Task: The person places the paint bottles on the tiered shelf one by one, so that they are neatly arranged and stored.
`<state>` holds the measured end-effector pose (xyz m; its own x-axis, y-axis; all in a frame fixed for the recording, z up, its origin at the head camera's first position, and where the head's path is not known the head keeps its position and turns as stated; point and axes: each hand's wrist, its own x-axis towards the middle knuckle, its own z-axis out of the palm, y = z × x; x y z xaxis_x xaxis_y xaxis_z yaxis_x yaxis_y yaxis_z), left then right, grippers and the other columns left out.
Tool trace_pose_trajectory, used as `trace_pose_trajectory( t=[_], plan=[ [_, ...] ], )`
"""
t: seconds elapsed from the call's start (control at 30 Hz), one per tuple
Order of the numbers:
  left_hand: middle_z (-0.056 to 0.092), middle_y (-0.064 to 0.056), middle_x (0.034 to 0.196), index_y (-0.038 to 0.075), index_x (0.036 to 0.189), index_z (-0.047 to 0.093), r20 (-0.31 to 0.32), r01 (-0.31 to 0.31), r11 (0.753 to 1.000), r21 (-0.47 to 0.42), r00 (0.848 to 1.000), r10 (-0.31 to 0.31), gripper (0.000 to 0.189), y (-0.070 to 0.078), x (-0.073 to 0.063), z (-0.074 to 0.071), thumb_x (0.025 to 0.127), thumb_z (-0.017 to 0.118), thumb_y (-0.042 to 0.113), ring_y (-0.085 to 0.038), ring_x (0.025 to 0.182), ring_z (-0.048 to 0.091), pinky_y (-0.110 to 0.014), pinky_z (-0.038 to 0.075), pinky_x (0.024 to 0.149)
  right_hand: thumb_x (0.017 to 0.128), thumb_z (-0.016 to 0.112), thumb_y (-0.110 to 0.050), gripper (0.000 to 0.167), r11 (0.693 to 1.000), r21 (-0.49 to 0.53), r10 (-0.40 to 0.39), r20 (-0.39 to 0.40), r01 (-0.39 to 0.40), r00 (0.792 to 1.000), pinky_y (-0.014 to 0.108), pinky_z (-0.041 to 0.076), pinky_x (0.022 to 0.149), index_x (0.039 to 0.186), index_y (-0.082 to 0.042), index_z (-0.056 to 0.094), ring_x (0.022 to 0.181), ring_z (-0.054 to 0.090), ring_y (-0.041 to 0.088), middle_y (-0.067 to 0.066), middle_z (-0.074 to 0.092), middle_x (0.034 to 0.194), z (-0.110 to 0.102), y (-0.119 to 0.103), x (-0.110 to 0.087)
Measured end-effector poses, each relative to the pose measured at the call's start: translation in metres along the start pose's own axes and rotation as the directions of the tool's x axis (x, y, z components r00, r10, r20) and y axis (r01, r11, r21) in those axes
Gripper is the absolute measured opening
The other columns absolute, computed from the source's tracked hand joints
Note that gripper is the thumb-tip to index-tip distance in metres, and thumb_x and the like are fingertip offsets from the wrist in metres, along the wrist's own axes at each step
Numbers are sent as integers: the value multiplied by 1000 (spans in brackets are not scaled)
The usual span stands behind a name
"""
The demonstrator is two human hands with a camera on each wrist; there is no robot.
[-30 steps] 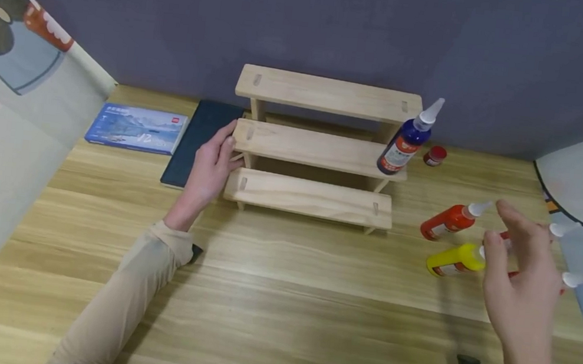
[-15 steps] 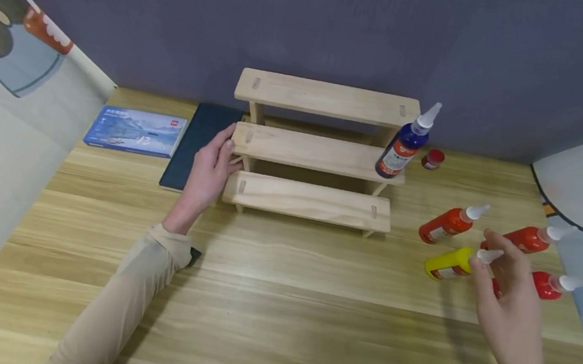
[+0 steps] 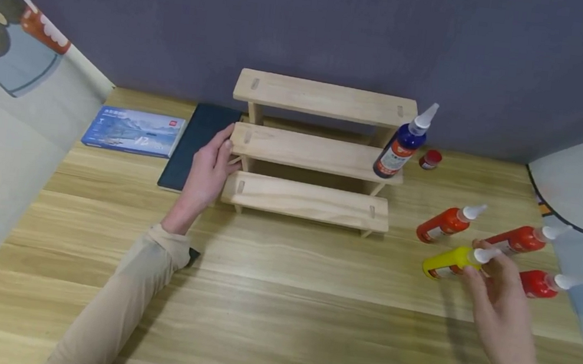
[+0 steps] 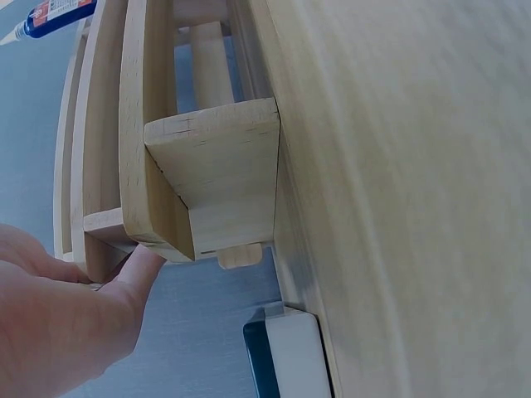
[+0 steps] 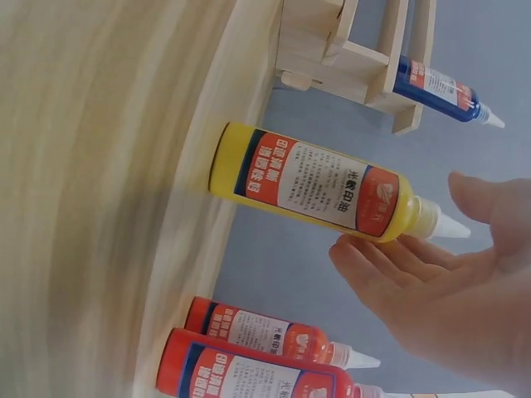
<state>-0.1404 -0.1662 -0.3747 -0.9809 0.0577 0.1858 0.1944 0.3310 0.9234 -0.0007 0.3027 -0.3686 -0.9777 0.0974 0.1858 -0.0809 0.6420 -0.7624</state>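
Observation:
My left hand (image 3: 207, 168) grips the left end of the middle step of a three-tier wooden stand (image 3: 306, 196). The left wrist view shows the thumb (image 4: 137, 278) against the step's edge. My right hand (image 3: 504, 317) is around the upper part of an upright yellow ink bottle (image 3: 443, 264) with a white nozzle. In the right wrist view its fingers (image 5: 373, 274) lie along the far side of the bottle, while the thumb stands apart from it. A blue ink bottle (image 3: 395, 157) stands at the right end of the middle step.
Red ink bottles stand near the yellow one: one behind it (image 3: 444, 225), two to the right (image 3: 522, 241) (image 3: 539, 284). A small red jar (image 3: 431, 159) sits right of the stand. A dark flat book (image 3: 178, 161) and a blue box (image 3: 134, 131) lie left.
My right hand has moved left and down, from above the red bottles to the yellow bottle's upper part. My left hand stays on the stand; the bottles have not moved.

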Motion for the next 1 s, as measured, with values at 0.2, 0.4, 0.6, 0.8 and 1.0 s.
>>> trace_pose_trajectory(
  t=[0.2, 0.4, 0.6, 0.8, 1.0],
  plan=[
    [42, -27, 163, -2, 167, 29, 6, 13, 1000, -3, 1000, -13, 52, -1, -2, -1, 119, 35, 17, -44, 133, 60, -45, 58, 105, 113, 54, -7, 45, 997, -58, 48, 37, -45, 998, -4, 39, 95, 154, 8, 42, 125, 47, -5, 31, 51, 149, 0, 5, -2],
    [42, -26, 163, -1, 167, 30, 3, 6, 1000, 10, 1000, -6, 52, -1, -2, -1, 119, 35, 19, -44, 132, 61, -44, 59, 104, 113, 52, -3, 44, 998, -66, 18, 40, -15, 999, -5, 37, 95, 155, 8, 42, 121, 44, -10, 31, 53, 146, 2, 9, -3],
    [42, -26, 163, -1, 167, 30, 0, 10, 1000, 14, 1000, -10, 52, 0, -2, -1, 119, 35, 19, -43, 133, 60, -45, 59, 104, 112, 52, 0, 45, 998, -66, -12, 30, 14, 999, -4, 37, 99, 155, 8, 41, 127, 45, -8, 32, 53, 148, 5, 9, -2],
    [42, -26, 162, -2, 167, 29, -1, 9, 1000, 8, 1000, -9, 52, 0, -1, 0, 119, 35, 18, -43, 134, 59, -45, 59, 104, 112, 52, 0, 47, 999, -42, 8, 49, -6, 999, -2, 38, 98, 157, 7, 38, 132, 46, -3, 30, 51, 151, 7, 10, 2],
    [42, -26, 163, -1, 167, 29, 1, 10, 1000, 8, 1000, -10, 53, -1, 1, 0, 119, 35, 19, -43, 135, 59, -45, 59, 105, 112, 53, -1, 47, 998, -60, 38, 43, -36, 998, -2, 39, 97, 156, 7, 38, 131, 50, 6, 27, 51, 148, 8, 9, 3]
  ],
)
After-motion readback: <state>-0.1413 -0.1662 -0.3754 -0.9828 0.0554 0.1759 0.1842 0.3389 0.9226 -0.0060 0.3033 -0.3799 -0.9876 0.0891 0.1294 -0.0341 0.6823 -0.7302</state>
